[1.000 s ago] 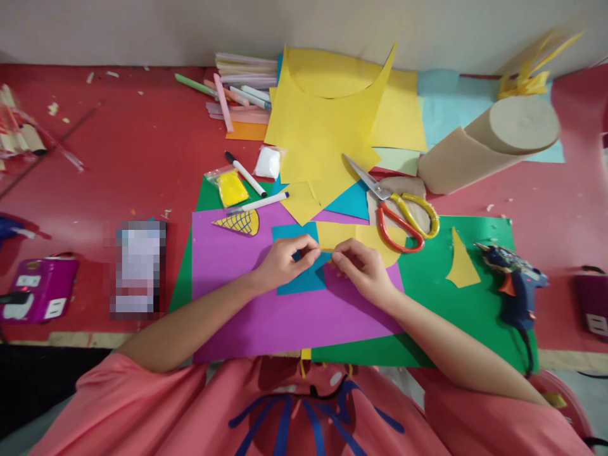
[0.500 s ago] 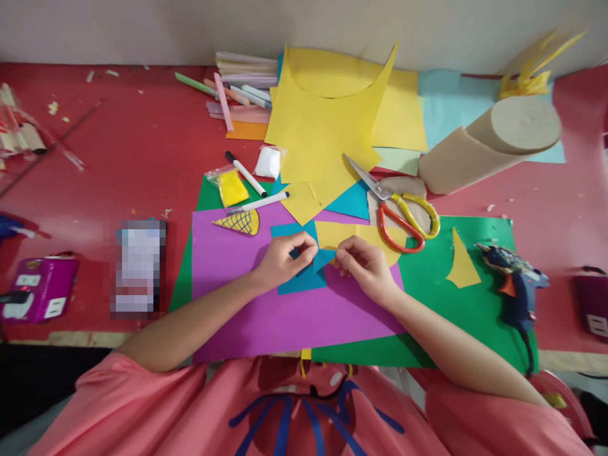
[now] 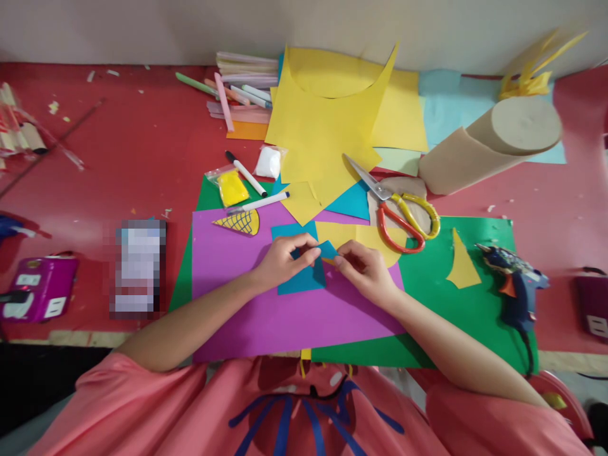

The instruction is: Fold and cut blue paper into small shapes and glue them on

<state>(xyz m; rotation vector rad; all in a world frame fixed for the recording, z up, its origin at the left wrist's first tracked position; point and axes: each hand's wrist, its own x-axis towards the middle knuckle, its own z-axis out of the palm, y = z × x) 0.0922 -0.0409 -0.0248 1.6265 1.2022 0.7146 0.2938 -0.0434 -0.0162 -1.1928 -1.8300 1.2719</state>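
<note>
A blue paper square (image 3: 301, 278) lies on a purple sheet (image 3: 266, 316). My left hand (image 3: 285, 259) rests on it with fingers pinched on its right edge, where a corner is lifted. My right hand (image 3: 363, 269) meets it from the right, fingers pinched on the same lifted corner and a small yellow strip. A yellow piece (image 3: 375, 237) lies just behind my right hand.
Red-and-yellow scissors (image 3: 401, 212) lie behind my right hand, a blue glue gun (image 3: 515, 285) on the green sheet (image 3: 456, 316) at right. Yellow sheets (image 3: 327, 120), markers (image 3: 237, 95), a beige roll (image 3: 494, 142), a patterned yellow cone cutout (image 3: 240, 222) and a purple box (image 3: 38, 288) surround them.
The blue square's right corner has been lifted and folded up between my fingertips; both hands stay in nearly the same place.
</note>
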